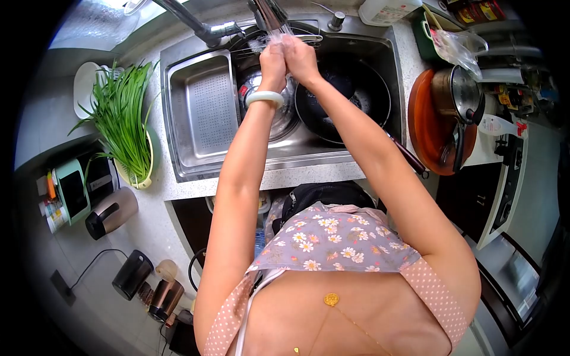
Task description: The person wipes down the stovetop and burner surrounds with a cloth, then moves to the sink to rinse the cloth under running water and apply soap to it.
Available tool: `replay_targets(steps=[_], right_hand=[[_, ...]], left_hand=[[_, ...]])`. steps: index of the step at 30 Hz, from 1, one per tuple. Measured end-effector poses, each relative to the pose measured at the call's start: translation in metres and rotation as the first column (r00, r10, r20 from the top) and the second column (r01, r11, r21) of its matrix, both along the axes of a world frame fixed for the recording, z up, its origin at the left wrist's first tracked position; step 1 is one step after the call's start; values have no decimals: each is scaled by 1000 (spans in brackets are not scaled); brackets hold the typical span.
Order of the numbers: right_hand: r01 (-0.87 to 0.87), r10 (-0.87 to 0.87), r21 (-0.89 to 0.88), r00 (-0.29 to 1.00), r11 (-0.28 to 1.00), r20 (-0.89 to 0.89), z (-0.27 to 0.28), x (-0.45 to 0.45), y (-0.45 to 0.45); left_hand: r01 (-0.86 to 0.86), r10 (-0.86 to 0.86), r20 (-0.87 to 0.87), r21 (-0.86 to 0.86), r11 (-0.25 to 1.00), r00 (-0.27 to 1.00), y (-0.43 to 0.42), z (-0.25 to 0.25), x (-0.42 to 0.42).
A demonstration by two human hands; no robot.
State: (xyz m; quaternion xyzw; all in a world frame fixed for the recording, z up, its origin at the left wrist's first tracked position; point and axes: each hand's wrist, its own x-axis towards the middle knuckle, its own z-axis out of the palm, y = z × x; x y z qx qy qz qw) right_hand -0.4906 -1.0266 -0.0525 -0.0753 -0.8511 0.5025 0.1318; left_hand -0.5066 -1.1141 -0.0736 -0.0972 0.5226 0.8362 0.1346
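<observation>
My left hand [274, 64], with a pale bangle [265, 97] on its wrist, and my right hand [301, 59] press together beneath the faucet [270, 15]. Water runs over them and blurs the fingertips. The fingers of both look curled in; whatever they may hold is hidden. Below my hands in the sink [279, 155] lie a shiny round metal lid or bowl [286, 115], partly covered by my left forearm, and a black wok [371, 113] under my right forearm. A wire rack [309, 38] sits at the back of the basin.
A perforated steel tray [205, 110] fills the sink's left side. Green chives [127, 113] stand in a pale basin [144, 181] on the left counter. Right of the sink, a pot [454, 95] rests on a round brown board [423, 127]. The wok's handle [409, 157] crosses the sink's front edge.
</observation>
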Motion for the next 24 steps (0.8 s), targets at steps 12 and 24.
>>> replay_targets(steps=[12, 24], right_hand=[[-15, 471, -946, 870, 324, 148, -15, -5, 2], [270, 503, -961, 839, -52, 209, -25, -34, 3]], left_hand=[[-138, 108, -301, -80, 987, 947, -9, 1, 21], [-436, 401, -186, -219, 873, 897, -22, 7, 75]])
